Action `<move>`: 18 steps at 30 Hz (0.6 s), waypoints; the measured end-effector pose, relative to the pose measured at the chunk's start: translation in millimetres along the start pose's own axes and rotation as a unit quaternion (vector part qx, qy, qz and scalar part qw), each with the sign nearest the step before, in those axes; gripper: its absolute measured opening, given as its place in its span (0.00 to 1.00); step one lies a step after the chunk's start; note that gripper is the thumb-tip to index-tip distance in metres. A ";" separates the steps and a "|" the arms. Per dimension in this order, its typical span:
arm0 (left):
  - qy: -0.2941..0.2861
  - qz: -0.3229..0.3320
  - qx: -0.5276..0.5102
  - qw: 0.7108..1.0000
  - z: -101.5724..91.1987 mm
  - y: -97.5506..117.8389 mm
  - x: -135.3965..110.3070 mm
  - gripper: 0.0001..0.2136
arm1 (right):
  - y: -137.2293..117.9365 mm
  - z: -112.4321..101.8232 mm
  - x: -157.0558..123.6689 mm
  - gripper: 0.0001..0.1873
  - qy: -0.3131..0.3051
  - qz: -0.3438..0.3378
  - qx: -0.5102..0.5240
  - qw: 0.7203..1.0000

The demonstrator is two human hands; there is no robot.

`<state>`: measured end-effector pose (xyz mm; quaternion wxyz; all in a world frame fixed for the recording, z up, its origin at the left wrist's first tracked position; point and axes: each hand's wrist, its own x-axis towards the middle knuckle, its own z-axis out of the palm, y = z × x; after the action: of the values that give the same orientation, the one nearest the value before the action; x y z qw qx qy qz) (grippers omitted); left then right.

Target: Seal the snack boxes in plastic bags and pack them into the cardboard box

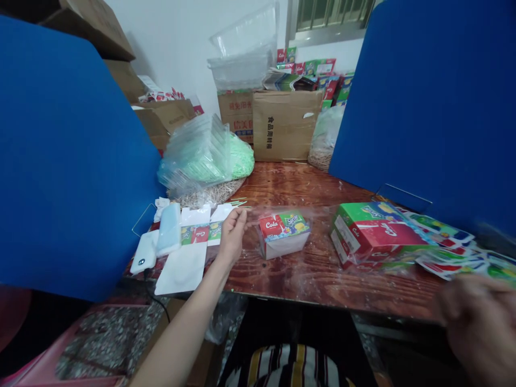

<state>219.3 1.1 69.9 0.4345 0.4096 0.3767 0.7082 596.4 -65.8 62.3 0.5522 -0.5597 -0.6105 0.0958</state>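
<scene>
My left hand [233,235] reaches out over the wooden table [298,188], fingers curled, resting at the edge of flat unfolded white box blanks [189,252]. Whether it pinches anything I cannot make out. Just right of it stands a small folded box [282,234] printed Cola and Sprite. My right hand [479,322] is at the lower right, blurred by motion, below the table's front edge; its fingers do not show clearly. A stack of flat printed cartons [373,234] lies to the right, with loose printed sheets [451,247] beyond it.
Blue partition boards [68,161] stand left and right [427,102]. A white phone [144,257] and a pale blue pack [169,228] lie at the left. Clear plastic trays [197,153], green filling, cardboard boxes [284,123] and toothpick-like sticks fill the back.
</scene>
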 end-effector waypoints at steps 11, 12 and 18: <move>-0.020 0.049 0.101 0.993 -4.2 -8.6 -13.3 0.10 | -39.6 78.0 -1.5 0.17 -0.133 -0.105 -0.112 0.979; -0.022 0.050 0.117 0.992 -5.5 -8.8 -14.5 0.10 | -46.6 93.8 13.0 0.25 -0.107 -0.090 -0.104 0.985; -0.061 0.071 0.207 0.974 -8.8 -0.5 -22.7 0.11 | -52.2 145.8 79.3 0.18 -0.214 -0.115 -0.183 0.953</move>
<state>218.0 -21.3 60.4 0.3110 0.5590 0.4574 0.6177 471.0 51.3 91.4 0.3035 -0.5438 -0.7815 0.0357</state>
